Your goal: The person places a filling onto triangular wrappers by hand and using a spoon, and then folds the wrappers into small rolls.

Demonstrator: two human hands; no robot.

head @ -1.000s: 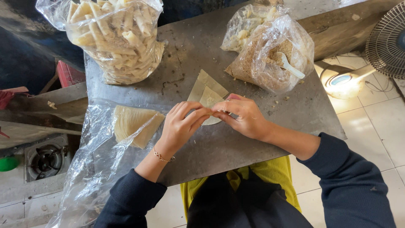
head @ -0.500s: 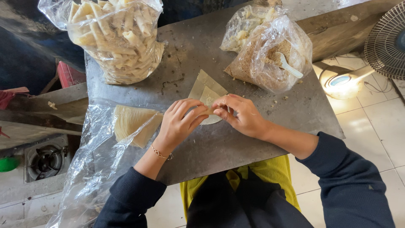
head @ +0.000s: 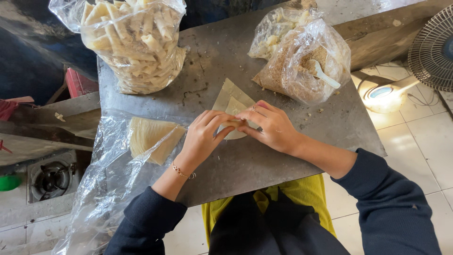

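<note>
At the middle of the grey desk [head: 264, 165], your left hand [head: 203, 137] and right hand [head: 271, 126] pinch the pale wrapper [head: 231, 101], rolling it; next comes a tight, even tuck.

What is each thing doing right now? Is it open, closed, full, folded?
Left hand: fingers pinching the wrapper.
Right hand: fingers pressing the wrapper.
Wrapper: flat on the metal table, near edge being rolled.
Bag of rolled pieces: open, full.
Bag of crumbly filling: open, white spoon inside.
Stack of wrappers: lying in loose plastic.
Fan: cannot tell if running.
</note>
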